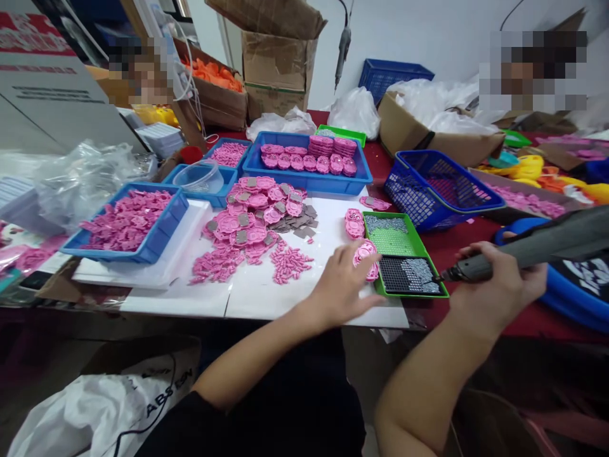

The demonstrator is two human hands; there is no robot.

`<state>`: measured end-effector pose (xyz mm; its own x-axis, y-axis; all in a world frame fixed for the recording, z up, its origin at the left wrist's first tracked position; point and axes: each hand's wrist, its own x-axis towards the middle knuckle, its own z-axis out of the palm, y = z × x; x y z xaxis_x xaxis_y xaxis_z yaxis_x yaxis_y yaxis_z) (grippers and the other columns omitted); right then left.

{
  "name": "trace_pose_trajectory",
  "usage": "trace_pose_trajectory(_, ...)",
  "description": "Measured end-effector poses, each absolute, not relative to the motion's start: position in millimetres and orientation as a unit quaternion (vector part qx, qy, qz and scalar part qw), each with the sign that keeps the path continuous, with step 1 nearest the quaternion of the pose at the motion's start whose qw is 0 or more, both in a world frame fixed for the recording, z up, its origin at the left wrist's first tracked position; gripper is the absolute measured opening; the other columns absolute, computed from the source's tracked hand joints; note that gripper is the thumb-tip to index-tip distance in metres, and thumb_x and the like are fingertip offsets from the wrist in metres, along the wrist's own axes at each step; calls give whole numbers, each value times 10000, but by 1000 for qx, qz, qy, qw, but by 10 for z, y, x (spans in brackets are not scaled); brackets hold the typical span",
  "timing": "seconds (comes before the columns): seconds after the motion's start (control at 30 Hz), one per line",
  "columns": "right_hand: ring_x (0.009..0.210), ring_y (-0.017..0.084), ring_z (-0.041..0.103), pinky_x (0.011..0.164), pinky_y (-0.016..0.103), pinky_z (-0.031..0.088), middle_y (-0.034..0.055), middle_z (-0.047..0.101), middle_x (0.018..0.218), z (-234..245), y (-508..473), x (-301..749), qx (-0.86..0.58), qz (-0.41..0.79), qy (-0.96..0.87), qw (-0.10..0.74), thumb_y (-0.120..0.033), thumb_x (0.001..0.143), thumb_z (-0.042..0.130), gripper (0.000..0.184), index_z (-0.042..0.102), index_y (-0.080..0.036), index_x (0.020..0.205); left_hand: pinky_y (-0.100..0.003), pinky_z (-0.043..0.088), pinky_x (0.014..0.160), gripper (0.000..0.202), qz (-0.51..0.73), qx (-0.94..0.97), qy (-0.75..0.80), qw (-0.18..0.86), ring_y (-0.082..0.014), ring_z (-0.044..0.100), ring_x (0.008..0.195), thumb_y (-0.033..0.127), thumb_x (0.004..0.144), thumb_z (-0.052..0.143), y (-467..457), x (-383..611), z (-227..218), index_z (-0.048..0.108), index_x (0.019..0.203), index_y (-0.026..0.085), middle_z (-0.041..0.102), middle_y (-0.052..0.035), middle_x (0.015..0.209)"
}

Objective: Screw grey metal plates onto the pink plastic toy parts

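Fingers of my right hand (499, 285) wrap a grey power screwdriver (535, 249), its tip at the right edge of the black grid (391, 276) of screws. My left hand (339, 279) spreads over a pink piece (365, 253) beside the green tray (390, 244); from here, I can't tell whether it grips.

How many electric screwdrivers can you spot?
2. One electric screwdriver is in the person's right grip; a second screwdriver hangs in front of the white wall at the back. More could be hidden from view.
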<state>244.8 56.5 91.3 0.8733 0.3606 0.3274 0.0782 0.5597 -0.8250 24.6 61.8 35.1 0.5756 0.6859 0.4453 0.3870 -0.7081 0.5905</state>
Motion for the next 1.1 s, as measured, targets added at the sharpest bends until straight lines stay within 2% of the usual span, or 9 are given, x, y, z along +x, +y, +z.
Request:
trace_pose_trajectory(0.1, 518, 105, 584, 500, 235, 504, -69, 642, 682, 910, 544, 2439, -464, 90, -245, 847, -159, 530, 710, 332, 599, -198, 840, -663, 259, 1266, 1127, 253, 846, 351, 312, -479, 70, 1613, 279, 705, 928, 952, 367, 323, 272, 1621, 235, 116, -225, 1729)
trace_pose_trajectory(0.13, 514, 106, 587, 502, 238, 505, -69, 645, 690, 906, 540, 2442, -465, 93, -247, 845, -160, 530, 713, 333, 594, -196, 839, -672, 243, 1269, 1224, 230, 843, 345, 343, -485, 7, 1617, 263, 672, 941, 1036, 401, 289, 201, 1646, 252, 40, -222, 1742)
trace_pose_trajectory(0.2, 506, 110, 585, 494, 245, 499, -70, 640, 683, 898, 535, 2453, -469, 98, -252, 841, -167, 533, 717, 337, 597, -192, 847, -670, 234, 1271, 1335, 200, 842, 325, 381, -481, -43, 1617, 249, 635, 951, 1174, 453, 228, 105, 1667, 265, -20, -228, 1745)
trace_pose_trajectory(0.33, 533, 111, 583, 509, 266, 519, -65, 648, 719, 888, 523, 2478, -473, 99, -256, 837, -179, 540, 711, 332, 607, -191, 855, -668, 249, 1259, 1373, 167, 863, 294, 375, -489, 32, 1612, 209, 602, 931, 1355, 509, 183, 74, 1673, 263, 68, -231, 1733)
trace_pose_trajectory(0.43, 527, 106, 575, 509, 259, 509, -59, 649, 721, 886, 513, 2487, -471, 101, -256, 838, -176, 540, 702, 325, 622, -184, 855, -707, 293, 1217, 1363, 150, 874, 282, 367, -516, 105, 1589, 228, 576, 929, 1404, 547, 171, 115, 1667, 300, 142, -214, 1716)
trace_pose_trajectory(0.53, 512, 98, 569, 510, 236, 489, -65, 644, 687, 880, 507, 2496, -466, 99, -252, 842, -164, 527, 693, 323, 617, -186, 840, -687, 332, 1199, 1310, 147, 877, 284, 357, -520, 161, 1570, 233, 582, 923, 1403, 584, 147, 179, 1660, 263, 208, -226, 1683)
trace_pose_trajectory(0.8, 498, 109, 551, 501, 227, 450, -59, 629, 602, 876, 486, 2525, -471, 98, -250, 840, -178, 526, 689, 341, 631, -197, 861, -625, 403, 1173, 1207, 173, 882, 239, 368, -475, 322, 1492, 261, 590, 916, 1448, 648, 83, 290, 1622, 257, 291, -193, 1607)
trace_pose_trajectory(0.97, 494, 109, 542, 504, 228, 453, -55, 627, 596, 876, 491, 2544, -469, 95, -248, 842, -179, 517, 676, 344, 614, -199, 855, -582, 428, 1166, 1104, 181, 884, 234, 362, -432, 419, 1418, 231, 628, 879, 1455, 601, 93, 352, 1597, 196, 367, -201, 1516)
trace_pose_trajectory(1.1, 512, 108, 541, 504, 229, 452, -56, 628, 614, 867, 496, 2535, -472, 92, -247, 841, -187, 522, 670, 345, 615, -201, 863, -607, 413, 1173, 1102, 201, 880, 226, 367, -413, 432, 1409, 244, 646, 882, 1455, 569, 108, 336, 1603, 255, 396, -166, 1486)
